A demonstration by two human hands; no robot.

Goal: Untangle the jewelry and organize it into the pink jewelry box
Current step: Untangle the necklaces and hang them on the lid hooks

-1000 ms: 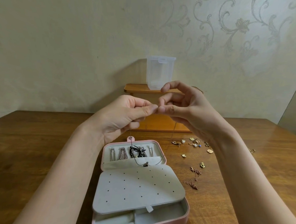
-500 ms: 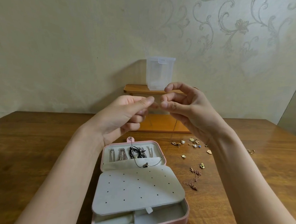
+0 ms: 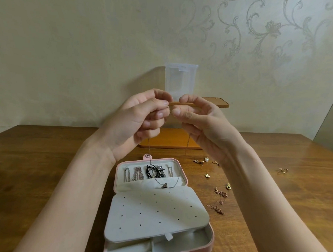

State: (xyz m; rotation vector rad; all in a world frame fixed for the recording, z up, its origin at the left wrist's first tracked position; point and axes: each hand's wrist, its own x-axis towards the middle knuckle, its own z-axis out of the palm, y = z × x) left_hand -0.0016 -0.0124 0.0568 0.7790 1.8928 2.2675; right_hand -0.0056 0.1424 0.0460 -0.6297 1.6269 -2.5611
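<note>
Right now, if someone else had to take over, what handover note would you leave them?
Left hand and right hand each pinch an end of a thin silver necklace, raised over the pink jewelry box; its pendant rests on the open lid's pocket.
Done: several chains and a black cord hang in the lid.
Left: stow this necklace, then the rose chain and the small earrings on the table right of the box.
</note>
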